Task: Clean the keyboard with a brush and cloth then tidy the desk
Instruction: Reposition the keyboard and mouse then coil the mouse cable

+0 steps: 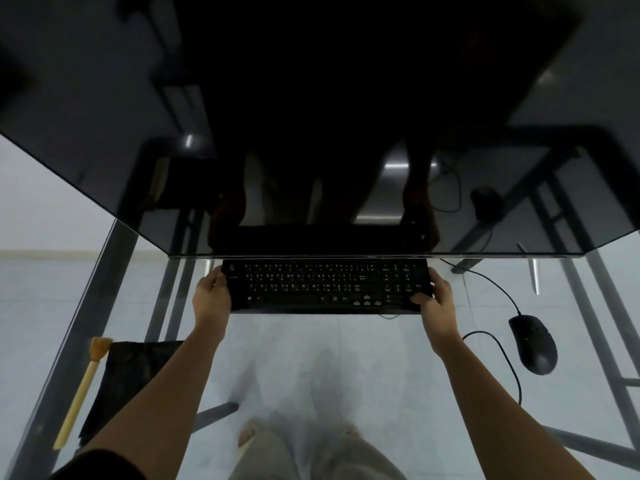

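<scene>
- A black full-size computer keyboard (325, 285) lies on a clear glass worktop (346, 358), its long axis running left to right, its far edge just under a large dark monitor (311, 116).
- The left hand (211, 297) grips the keyboard's left end, and the right hand (434, 299) grips its right end.
- The fingers (420, 299) on both hands curl around the ends, thumbs on top.
- White key legends show but are too blurred to read.
- At the left lie a wooden-handled brush (83, 386), bristles pointing away, beside a black cloth (128, 372).
- A black corded mouse (533, 342) sits right of the keyboard.
</scene>
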